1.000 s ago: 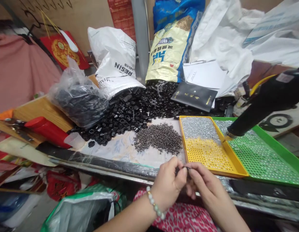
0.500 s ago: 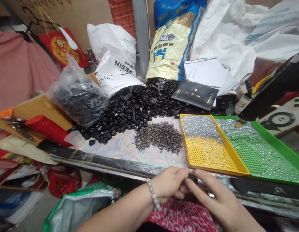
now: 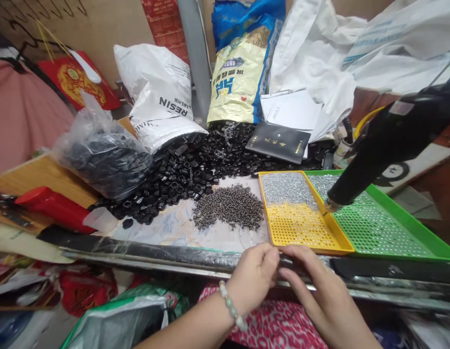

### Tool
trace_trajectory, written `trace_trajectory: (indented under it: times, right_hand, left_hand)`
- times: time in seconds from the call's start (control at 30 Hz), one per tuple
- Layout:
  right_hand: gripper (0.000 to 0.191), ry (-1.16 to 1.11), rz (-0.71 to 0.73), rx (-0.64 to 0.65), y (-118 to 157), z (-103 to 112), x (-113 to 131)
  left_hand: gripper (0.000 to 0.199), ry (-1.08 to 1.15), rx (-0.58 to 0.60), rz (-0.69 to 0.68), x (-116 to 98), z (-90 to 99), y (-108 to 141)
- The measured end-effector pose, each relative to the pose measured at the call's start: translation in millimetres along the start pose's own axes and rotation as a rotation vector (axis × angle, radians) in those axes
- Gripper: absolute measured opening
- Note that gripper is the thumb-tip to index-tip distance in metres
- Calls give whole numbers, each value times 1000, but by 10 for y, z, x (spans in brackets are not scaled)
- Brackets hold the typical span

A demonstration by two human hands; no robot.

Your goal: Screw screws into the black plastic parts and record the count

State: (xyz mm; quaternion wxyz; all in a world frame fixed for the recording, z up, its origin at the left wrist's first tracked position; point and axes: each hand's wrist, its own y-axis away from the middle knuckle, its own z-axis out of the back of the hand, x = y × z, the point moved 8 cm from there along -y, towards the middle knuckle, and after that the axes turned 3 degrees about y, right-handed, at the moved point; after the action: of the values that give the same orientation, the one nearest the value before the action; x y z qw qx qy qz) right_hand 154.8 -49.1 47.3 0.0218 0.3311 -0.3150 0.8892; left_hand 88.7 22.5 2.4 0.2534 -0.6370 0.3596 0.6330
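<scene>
My left hand (image 3: 259,271), with a beaded bracelet (image 3: 230,308) at the wrist, is closed in front of the bench edge. Opposite it, my right hand (image 3: 321,278) curves its thumb and forefinger around a small black part (image 3: 285,261), mostly hidden between both hands. Behind my hands, a heap of small dark metal pieces (image 3: 228,207) lies on the bench. A yellow perforated tray (image 3: 294,232) and a green one (image 3: 387,232) hold many small silvery pieces. A black power screwdriver (image 3: 359,169) slants in from the right, its tip above the trays' shared edge.
Black plastic parts (image 3: 170,179) are heaped at the back below a white resin bag (image 3: 155,92) and a yellow-blue bag (image 3: 235,82). A clear bag (image 3: 104,160), a red bottle (image 3: 52,206) and a translucent cup (image 3: 99,220) stand left. A black booklet (image 3: 278,143) lies behind the trays.
The view has turned right, so the bench contents sit further left. The screwdriver's tip has swung from the green tray to the edge of the yellow one. My hands remain close together.
</scene>
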Motion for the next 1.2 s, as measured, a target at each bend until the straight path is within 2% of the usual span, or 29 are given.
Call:
trace_trajectory:
  times: [0.07, 0.13, 0.3, 0.43, 0.5, 0.53, 0.6, 0.63, 0.67, 0.7, 0.73, 0.77, 0.83, 0.87, 0.93, 1.03, 1.07, 1.1, 1.2]
  right_hand:
    - [27, 252, 227, -108, 37, 124, 149]
    - [29, 339, 279, -146, 54, 197, 171]
    - [15, 213, 167, -156, 37, 221, 132]
    - [6, 139, 48, -208, 66, 162, 118]
    - [4, 145, 23, -217, 79, 223, 80]
    - [3, 177, 19, -231, 84, 316, 39]
    - [4, 330, -4, -312, 99, 673, -128]
    - [9, 456, -33, -386, 114, 931, -255]
    - [15, 602, -113, -460, 134, 1220, -435]
    - [21, 757, -242, -479, 146, 1491, -672]
    - [25, 918, -362, -434, 143, 1715, -924]
    - [24, 947, -418, -365, 125, 1878, -1166]
    - [16, 956, -474, -198, 80, 2024, -1554]
    - [14, 952, -490, -167, 66, 2045, -1652]
    - [26, 982, -511, -196, 51, 2007, -1619]
    - [56, 892, -449, -357, 51, 1741, -1120]
    - [56, 773, -438, -386, 62, 1597, -946]
    - [51, 639, -412, -327, 47, 1381, -800]
    - [29, 318, -118, -162, -16, 724, -290]
  left_hand:
    - [50, 239, 23, 144, 103, -55, -18]
    - [54, 390, 23, 194, 116, -96, -24]
    - [44, 493, 66, 199, 82, -231, -7]
    - [36, 479, 75, 142, 94, -346, -10]
    - [32, 476, 84, 134, 93, -409, -16]
    - [30, 490, 94, 155, 96, -444, -16]
    - [25, 558, 109, 237, 101, -501, -9]
    - [25, 611, 109, 282, 95, -515, -2]
    - [25, 669, 102, 320, 81, -518, 5]
    - [26, 725, 90, 346, 61, -510, 11]
    - [25, 770, 72, 359, 38, -490, 17]
    - [24, 796, 50, 369, 21, -461, 25]
    - [24, 813, -7, 393, 22, -390, 48]
    - [25, 809, -40, 400, 36, -349, 59]
    - [24, 794, -77, 394, 73, -282, 69]
    - [20, 750, -86, 329, 117, -210, 47]
    - [18, 740, -88, 307, 127, -193, 39]
    - [16, 734, -92, 287, 130, -181, 34]
    - [17, 741, -112, 236, 98, -157, 38]
